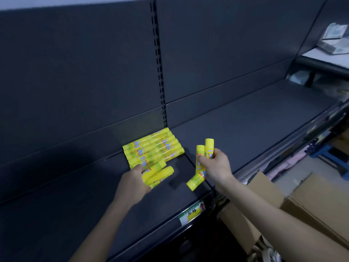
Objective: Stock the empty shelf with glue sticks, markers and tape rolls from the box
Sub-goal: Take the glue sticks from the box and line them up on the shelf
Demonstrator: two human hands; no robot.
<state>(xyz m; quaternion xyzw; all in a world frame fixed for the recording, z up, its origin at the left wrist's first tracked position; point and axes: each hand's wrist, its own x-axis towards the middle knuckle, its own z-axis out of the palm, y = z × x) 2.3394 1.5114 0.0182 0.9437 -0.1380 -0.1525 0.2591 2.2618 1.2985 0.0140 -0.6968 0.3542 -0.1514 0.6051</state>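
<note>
A: Landmark?
B: Row of glue sticks (pixel 153 146). Yellow, laid flat, side by side & touching, on dark shelf (pixel 75 195). Row is set at foot of slotted upright (pixel 158 72), close to back panel.
A: L hand?
B: Left hand (pixel 135 184) is seen just in front of row, at its near edge. Fingers are curled round two glue sticks (pixel 160 173), which are held flat & low, free ends pointed right. Whether they touch shelf can't be told.
A: R hand?
B: Right hand (pixel 215 165) is held to right of row, apart from it, raised off shelf. Three glue sticks (pixel 209 146) are clamped in it: two pointed up past the fingers, one angled down-left below the palm.
A: Box?
B: Cardboard box (pixel 311 197) is seen well right of row, nearer camera, below shelf's front edge. Only partly in frame; contents can't be made out.
A: Other?
B: Price label (pixel 191 213) w/ handwriting is fixed on shelf's front rail, in front of row & slightly right.
</note>
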